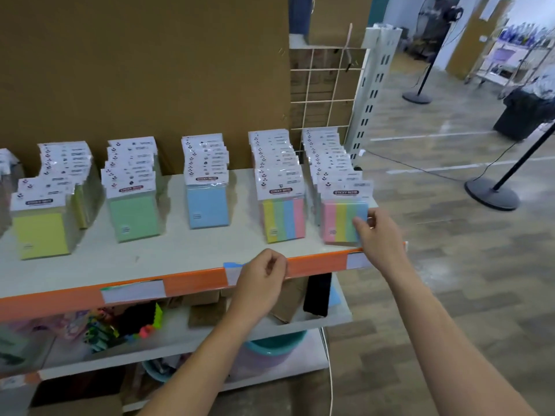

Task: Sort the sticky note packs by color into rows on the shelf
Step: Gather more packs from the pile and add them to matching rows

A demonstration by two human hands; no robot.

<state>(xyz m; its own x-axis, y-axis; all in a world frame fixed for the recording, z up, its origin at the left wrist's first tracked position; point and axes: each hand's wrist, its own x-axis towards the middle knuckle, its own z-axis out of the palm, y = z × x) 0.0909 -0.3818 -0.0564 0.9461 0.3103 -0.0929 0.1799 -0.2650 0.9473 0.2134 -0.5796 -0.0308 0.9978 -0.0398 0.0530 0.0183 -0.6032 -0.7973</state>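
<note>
Sticky note packs stand in rows on the white shelf (180, 253): a yellow pack (40, 232) heads the left row, then a green pack (133, 216), a blue pack (207, 207), a striped yellow-green-blue-pink pack (283, 219) and, at the shelf's right end, a striped pink-yellow-green-blue pack (339, 222). My right hand (380, 235) grips the right edge of that last pack, fingers on its front. My left hand (262, 276) hovers before the orange shelf edge (192, 283), fingers curled and holding nothing.
A brown cardboard back panel (144, 70) rises behind the rows. Lower shelves hold small boxes (207, 313), toys and a teal basin (276, 343). Right of the shelf are a wire grid (327, 85), black stanchion bases (492, 196) and wooden floor.
</note>
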